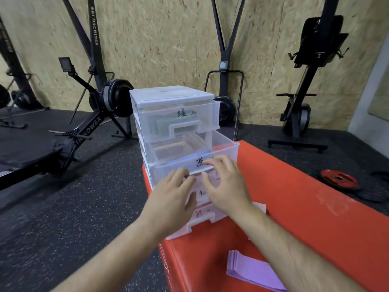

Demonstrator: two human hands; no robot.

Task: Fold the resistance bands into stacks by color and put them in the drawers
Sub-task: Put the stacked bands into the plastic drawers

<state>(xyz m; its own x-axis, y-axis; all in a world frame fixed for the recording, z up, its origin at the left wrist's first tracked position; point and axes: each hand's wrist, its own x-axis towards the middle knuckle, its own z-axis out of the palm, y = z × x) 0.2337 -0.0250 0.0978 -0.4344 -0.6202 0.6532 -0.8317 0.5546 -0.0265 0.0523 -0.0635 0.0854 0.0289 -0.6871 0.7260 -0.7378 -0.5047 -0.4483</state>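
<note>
On the head camera I see my right grip released, fingers spread on the front of the pulled-out second drawer of the clear drawer unit on the red box, my left grip beside it too blurred to tell, and folded purple bands near my right forearm.

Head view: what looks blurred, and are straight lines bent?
In the head view the left hand, right hand and the lower drawer labels are smeared by motion; the top drawer looks sharper; the wide lens seems to lean the machines outward.
</note>
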